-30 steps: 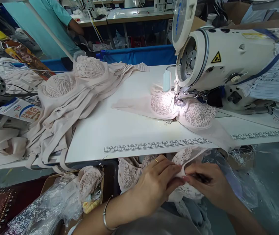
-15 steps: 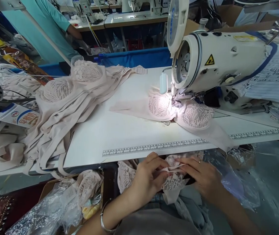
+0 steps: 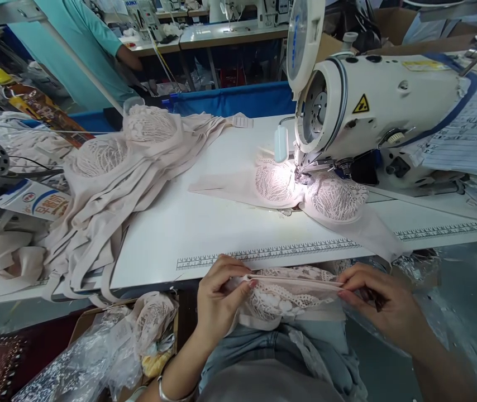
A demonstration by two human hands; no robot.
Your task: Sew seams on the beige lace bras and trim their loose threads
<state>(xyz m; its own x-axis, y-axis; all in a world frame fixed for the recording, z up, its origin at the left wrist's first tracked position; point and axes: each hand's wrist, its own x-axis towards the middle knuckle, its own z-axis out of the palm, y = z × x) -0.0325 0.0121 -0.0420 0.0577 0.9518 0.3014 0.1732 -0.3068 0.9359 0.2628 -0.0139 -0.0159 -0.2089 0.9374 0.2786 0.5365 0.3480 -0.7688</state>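
Observation:
My left hand (image 3: 224, 296) pinches one end of the edge of a pale pink lace bra (image 3: 282, 301) over my lap. The other end of that edge is pinched in my right hand (image 3: 378, 304), and the fabric runs stretched and straight between the two. Lace hangs below the edge. In front of my hands, a second pink bra (image 3: 337, 201) lies on the white table (image 3: 158, 234), its middle under the lit needle area of the sewing machine (image 3: 372, 95).
Several pink bras (image 3: 138, 162) are heaped at the table's left side, beside a drink bottle (image 3: 41, 106) and a small carton (image 3: 33, 199). A ruler strip (image 3: 263, 254) follows the front edge. Below left stands a box with plastic bags (image 3: 108, 346). A person in turquoise (image 3: 75, 50) stands behind.
My hands have moved apart, left hand leftward and right hand rightward. The bunched bra edge between them is now drawn out straight. The bra under the machine has not moved.

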